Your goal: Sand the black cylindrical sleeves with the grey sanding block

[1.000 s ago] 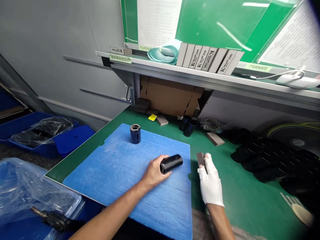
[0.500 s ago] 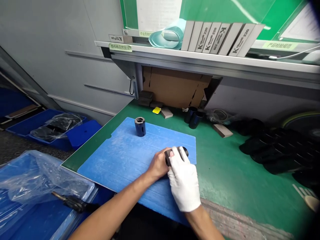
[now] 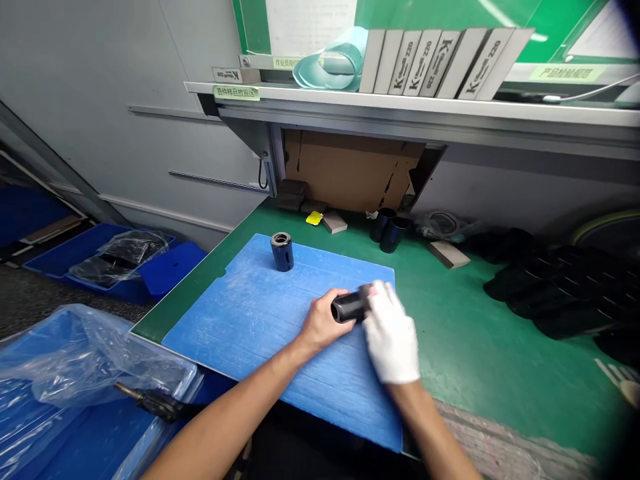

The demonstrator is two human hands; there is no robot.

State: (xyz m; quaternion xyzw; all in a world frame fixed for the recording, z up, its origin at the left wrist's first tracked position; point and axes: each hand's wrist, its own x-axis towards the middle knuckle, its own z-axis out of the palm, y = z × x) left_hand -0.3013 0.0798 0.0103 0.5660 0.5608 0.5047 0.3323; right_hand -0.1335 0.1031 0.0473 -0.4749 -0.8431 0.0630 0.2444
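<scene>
My left hand (image 3: 323, 321), bare, is wrapped round a glossy black tube (image 3: 348, 307) that lies sideways, its open end facing left. Against the tube's right end my right hand (image 3: 393, 333), in a white glove, holds a dark grey sanding block (image 3: 367, 295); the hand is slightly blurred and covers most of the block. Both hands are above the right part of a blue mat (image 3: 240, 307). A second black tube (image 3: 282, 253), with a slot in its side, stands upright on the mat's far part.
Two dark tubes (image 3: 395, 235) stand behind the mat, near grey blocks (image 3: 449, 254). Many black tubes (image 3: 565, 293) are massed at right. Overhead, a shelf (image 3: 400, 103) carries a row of sanding sponges (image 3: 430, 63). Plastic-lined blue bins (image 3: 75, 400) flank the table's left side.
My right hand has moved right along the tube with the block, uncovering the tube's left end and body. My left hand still grips the tube.
</scene>
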